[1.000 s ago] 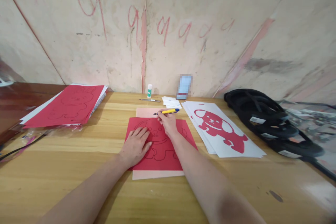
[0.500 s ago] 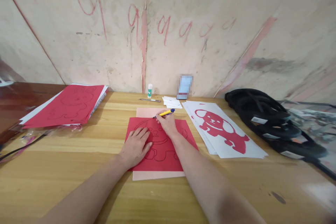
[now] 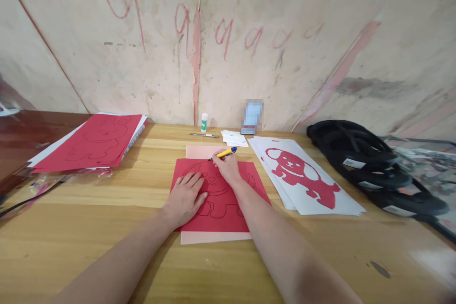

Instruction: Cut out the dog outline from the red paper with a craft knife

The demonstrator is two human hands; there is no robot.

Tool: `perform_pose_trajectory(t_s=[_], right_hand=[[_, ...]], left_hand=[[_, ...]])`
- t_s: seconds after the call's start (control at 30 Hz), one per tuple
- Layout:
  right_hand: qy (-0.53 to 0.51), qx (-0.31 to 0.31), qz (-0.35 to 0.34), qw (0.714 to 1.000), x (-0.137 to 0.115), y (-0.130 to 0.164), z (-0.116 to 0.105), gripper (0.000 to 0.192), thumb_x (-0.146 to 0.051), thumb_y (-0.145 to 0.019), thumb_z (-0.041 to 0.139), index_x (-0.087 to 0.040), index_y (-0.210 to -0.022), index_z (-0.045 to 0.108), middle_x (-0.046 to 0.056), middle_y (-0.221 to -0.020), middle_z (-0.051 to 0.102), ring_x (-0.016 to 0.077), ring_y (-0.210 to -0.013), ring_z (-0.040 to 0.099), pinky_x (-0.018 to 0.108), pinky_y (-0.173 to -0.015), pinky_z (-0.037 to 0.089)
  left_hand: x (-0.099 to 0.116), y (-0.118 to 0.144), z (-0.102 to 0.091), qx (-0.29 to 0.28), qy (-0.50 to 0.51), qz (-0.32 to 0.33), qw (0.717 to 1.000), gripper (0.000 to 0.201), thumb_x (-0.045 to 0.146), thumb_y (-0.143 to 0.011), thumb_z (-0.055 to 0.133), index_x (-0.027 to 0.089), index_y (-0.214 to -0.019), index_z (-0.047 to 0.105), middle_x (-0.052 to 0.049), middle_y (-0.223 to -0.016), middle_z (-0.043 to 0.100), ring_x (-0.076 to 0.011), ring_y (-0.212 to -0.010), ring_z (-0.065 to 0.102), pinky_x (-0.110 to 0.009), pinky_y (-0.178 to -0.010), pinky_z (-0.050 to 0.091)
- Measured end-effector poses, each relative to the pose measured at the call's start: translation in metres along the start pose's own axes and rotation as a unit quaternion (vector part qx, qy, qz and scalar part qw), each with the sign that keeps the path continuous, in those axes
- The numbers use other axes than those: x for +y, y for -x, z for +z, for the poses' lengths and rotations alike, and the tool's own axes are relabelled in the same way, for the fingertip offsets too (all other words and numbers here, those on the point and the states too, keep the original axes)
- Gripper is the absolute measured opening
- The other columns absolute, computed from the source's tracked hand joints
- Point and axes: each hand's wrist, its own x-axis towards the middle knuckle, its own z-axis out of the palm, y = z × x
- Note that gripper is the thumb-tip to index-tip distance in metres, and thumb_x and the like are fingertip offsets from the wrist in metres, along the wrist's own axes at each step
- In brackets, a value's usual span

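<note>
A red sheet [image 3: 228, 209] with a dog outline drawn on it lies on a pink mat [image 3: 199, 152] in the middle of the wooden table [image 3: 107, 209]. My left hand [image 3: 185, 197] presses flat on the sheet's left part, fingers spread. My right hand [image 3: 226, 166] grips a yellow and blue craft knife [image 3: 224, 153] with its tip at the top edge of the drawn head.
A stack of red and white sheets [image 3: 90, 141] lies at the left. White sheets with a red dog cut-out [image 3: 302, 175] lie to the right, black hoops [image 3: 370, 166] beyond them. A glue stick [image 3: 204, 122], a pen [image 3: 204, 135], paper slips [image 3: 233, 138] and a blue box [image 3: 251, 117] stand by the wall.
The knife in my right hand has tilted and shifted slightly left along the top of the outline. My left hand stays pressed on the sheet.
</note>
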Motion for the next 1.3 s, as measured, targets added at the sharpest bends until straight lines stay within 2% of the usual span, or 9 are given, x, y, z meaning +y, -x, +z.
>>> perform_pose_trajectory(t_s=[0.97,1.3], right_hand=[[0.004,-0.011,-0.022,1.0,0.0037,-0.0001,0.0015,0.011,-0.029,-0.069,0.054,-0.019,-0.068,0.057,0.001,-0.061,0.061,0.0159,-0.057,0.057,0.026,-0.054,0.044],[-0.012,-0.027,-0.029,0.999,0.0048,-0.0003,0.0021,0.011,-0.03,-0.07,0.055,-0.019,-0.069,0.058,0.002,-0.061,0.062,0.0165,-0.06,0.059,0.025,-0.055,0.045]], left_hand=[[-0.0006,0.0003,0.0011,-0.003,0.003,0.001,1.0,0.041,0.035,-0.097,0.039,0.013,-0.128,0.052,-0.012,-0.136,0.053,-0.0293,-0.123,0.045,-0.048,-0.099,0.039],[-0.0002,0.0009,0.0006,0.015,0.011,0.007,1.0,0.037,0.033,-0.096,0.041,0.015,-0.124,0.056,-0.012,-0.131,0.056,-0.0296,-0.123,0.045,-0.048,-0.098,0.039]])
